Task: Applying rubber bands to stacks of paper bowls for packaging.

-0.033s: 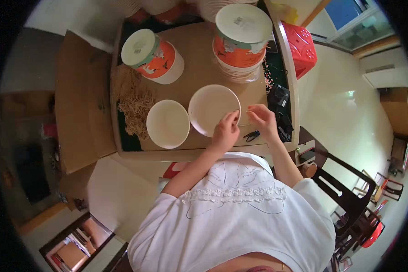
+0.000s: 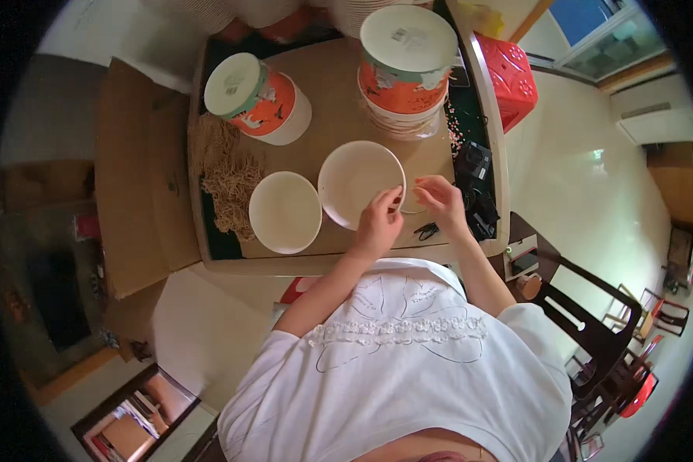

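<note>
Bucket (image 2: 354, 181), round, white and wide-mouthed, stands over a cardboard sheet (image 2: 319, 92) at the middle of the counter (image 2: 300, 266), its open mouth facing up toward the viewer and its long axis running roughly upright; any slight lean I cannot tell. The left hand (image 2: 381, 219) touches the right side of its rim, fingers curled over and bunched near the thumb; whether they pinch the rim or something small is hidden. Its forearm (image 2: 327, 289) slants up and rightward from the person's left side. The right hand (image 2: 441, 202) hovers just beside the rim, apart from the left one, fingers bent and tips drawn toward the thumb, pointing left; whether they hold anything I cannot tell. That forearm (image 2: 477, 266) slants up and leftward. Just left of the bucket, a smaller white tub (image 2: 285, 212) also opens upward. Farther back stand a left orange-printed stack (image 2: 273, 112) and a right orange-printed stack (image 2: 403, 85), each with a closed pale round end uppermost. Brown shredded filler (image 2: 227, 181) lies along the left edge; black-handled scissors (image 2: 426, 230) lie below the right hand, near a black device (image 2: 474, 162).
</note>
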Motion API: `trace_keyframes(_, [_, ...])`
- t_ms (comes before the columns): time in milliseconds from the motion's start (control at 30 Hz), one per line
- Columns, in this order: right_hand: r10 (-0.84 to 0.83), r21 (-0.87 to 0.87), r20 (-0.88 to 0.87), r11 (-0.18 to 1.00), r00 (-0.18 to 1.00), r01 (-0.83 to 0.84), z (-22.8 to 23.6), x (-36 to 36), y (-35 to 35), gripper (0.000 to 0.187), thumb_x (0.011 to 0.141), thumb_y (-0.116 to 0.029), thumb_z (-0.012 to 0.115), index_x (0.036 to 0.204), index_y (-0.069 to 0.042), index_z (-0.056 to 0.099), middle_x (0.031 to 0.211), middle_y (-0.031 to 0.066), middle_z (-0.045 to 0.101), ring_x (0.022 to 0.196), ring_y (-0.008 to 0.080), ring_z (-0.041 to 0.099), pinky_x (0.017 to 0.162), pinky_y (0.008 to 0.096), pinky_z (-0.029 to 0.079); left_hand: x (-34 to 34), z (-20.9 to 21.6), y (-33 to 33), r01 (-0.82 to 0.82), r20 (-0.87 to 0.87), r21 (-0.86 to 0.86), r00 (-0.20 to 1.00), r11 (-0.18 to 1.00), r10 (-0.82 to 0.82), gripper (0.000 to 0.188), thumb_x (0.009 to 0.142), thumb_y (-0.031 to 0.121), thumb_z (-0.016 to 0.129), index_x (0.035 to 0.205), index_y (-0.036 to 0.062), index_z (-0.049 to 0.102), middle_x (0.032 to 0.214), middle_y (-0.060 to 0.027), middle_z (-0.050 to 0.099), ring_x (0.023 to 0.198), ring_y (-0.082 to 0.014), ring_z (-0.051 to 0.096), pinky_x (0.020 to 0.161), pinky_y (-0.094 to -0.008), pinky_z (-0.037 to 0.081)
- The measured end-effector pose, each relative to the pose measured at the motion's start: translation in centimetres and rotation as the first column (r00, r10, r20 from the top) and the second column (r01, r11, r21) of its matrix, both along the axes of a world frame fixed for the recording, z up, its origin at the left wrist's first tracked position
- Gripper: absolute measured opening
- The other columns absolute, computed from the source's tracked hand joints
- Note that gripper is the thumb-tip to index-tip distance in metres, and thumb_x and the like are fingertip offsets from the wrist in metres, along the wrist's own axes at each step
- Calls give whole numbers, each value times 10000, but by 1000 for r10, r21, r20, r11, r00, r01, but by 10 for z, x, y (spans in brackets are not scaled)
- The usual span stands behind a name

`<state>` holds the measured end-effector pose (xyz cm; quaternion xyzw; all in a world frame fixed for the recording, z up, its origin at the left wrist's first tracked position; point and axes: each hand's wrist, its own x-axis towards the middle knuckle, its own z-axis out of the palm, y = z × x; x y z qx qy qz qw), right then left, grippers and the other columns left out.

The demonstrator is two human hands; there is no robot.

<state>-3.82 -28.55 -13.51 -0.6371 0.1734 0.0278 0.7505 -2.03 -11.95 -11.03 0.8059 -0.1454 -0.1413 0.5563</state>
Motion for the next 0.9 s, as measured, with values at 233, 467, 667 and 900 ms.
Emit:
trace_keyframes(233, [53,-159,171,987,984,-26,4,14,25,122,824,-65,642,912,17,624,1008,68,587,843,127,597,731,272,514,19,20,24,7,-129,-129,991,992,-24,479,750,-107,518,1221,-24,499,1063,-136,621,927,-216,639,794,-306,526])
trace_keyframes(467, [58,-171,177,985,982,-28,9,15,33,88,815,-44,636,876,20,629,997,80,569,872,159,590,736,278,514,22,27,29,72,-178,-92,980,993,-87,445,765,-76,544,1206,-33,496,1083,-116,596,935,-199,624,770,-294,531])
trace_keyframes(667, [100,-268,142,962,985,-59,10,17,34,104,809,-37,637,894,23,634,950,77,581,847,157,597,715,281,515,24,29,31,140,-110,-38,984,989,-143,445,783,-31,566,1220,-20,486,1105,-111,567,894,-189,620,713,-289,525])
trace_keyframes(900, [79,-277,197,961,977,-21,2,14,37,98,783,-62,658,857,2,645,848,100,606,743,194,622,653,289,510,31,11,30,120,27,6,992,993,-120,279,820,19,553,1098,25,583,967,-136,614,822,-238,635,674,-314,514])
